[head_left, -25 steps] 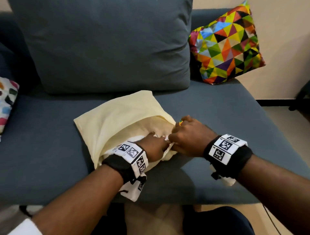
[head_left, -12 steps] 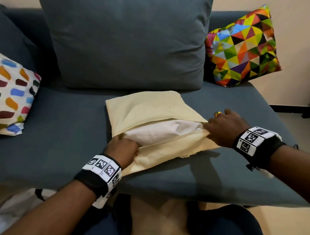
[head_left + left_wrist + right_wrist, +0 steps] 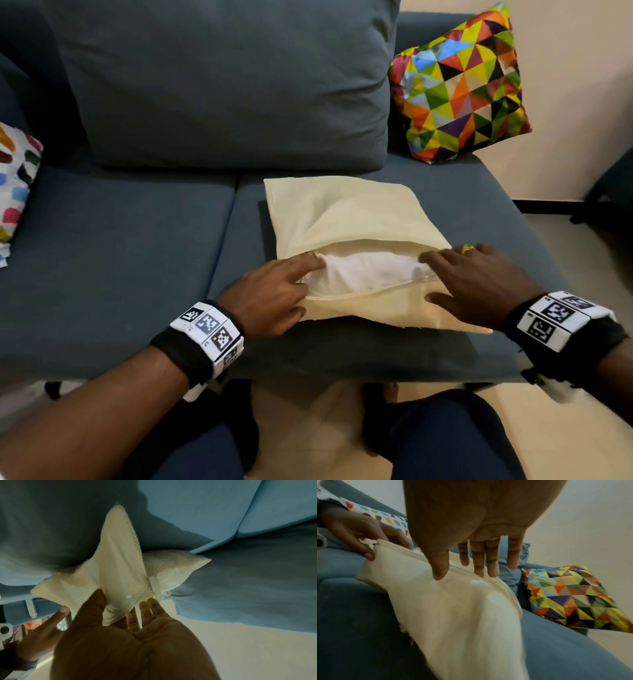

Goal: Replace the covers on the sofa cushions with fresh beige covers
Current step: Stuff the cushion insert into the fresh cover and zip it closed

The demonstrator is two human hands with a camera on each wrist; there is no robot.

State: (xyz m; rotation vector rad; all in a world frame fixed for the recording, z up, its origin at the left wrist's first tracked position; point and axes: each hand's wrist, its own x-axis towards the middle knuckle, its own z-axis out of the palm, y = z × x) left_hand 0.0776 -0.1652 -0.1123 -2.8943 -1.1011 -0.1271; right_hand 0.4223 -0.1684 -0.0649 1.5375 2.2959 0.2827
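A beige cover (image 3: 342,219) lies flat on the grey sofa seat (image 3: 120,260), its zip side toward me and gaping. The white cushion insert (image 3: 370,274) shows through the gap. My left hand (image 3: 308,286) is at the left end of the opening, fingers straight and touching the insert, thumb beside the lower flap. In the left wrist view the cover's corner (image 3: 120,574) lies between the thumb and fingers of the left hand (image 3: 125,599). My right hand (image 3: 428,277) rests flat on the right end, fingers spread on the cover (image 3: 453,615) in the right wrist view.
A large grey back cushion (image 3: 222,82) stands behind the cover. A cushion with coloured triangles (image 3: 459,82) leans at the sofa's right end, and a white cushion with coloured spots (image 3: 17,192) sits at the left. My knees (image 3: 445,438) are below the seat's front edge.
The hands were together at the zip, then drew apart to the ends of the opening. Both have now let go, and their fingers lie straight on the cover and insert.
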